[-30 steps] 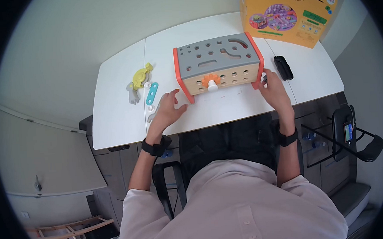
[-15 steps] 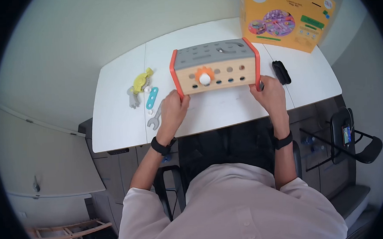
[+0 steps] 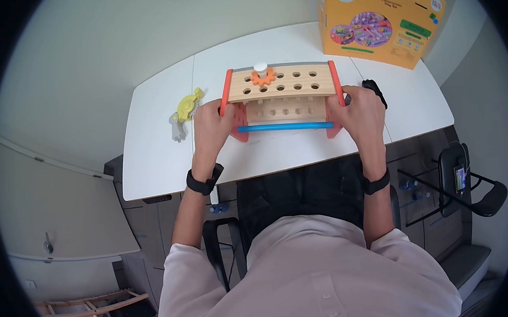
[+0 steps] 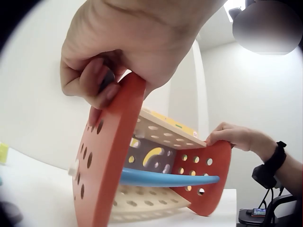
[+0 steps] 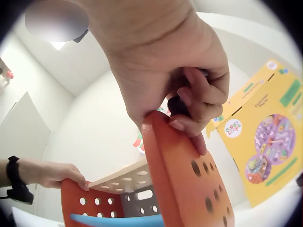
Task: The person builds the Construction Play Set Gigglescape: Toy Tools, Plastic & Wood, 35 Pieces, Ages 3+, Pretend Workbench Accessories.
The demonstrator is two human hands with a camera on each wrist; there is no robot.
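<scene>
The wooden toolbox toy [image 3: 289,93] is tilted back, its holed front panel raised and its hollow underside facing the person, with a blue rod [image 3: 287,127] across it. An orange gear with a white knob [image 3: 263,75] sits on that panel. My left hand [image 3: 209,126] grips the red left end panel [image 4: 111,156]. On the other side my right hand [image 3: 364,115] grips the red right end panel [image 5: 182,165]. Small dark pieces show between the curled fingers of both hands in the wrist views; what they are I cannot tell.
Left on the white table [image 3: 156,158] lie a yellow toy piece [image 3: 188,106] and a grey piece [image 3: 177,131]. A black case [image 3: 374,92] is right of the right hand. The yellow carton [image 3: 376,28] stands at the back right.
Both hands came in from beside the toolbox and took hold of its ends. The box has been tipped backward, so its top turned away and its underside came into view.
</scene>
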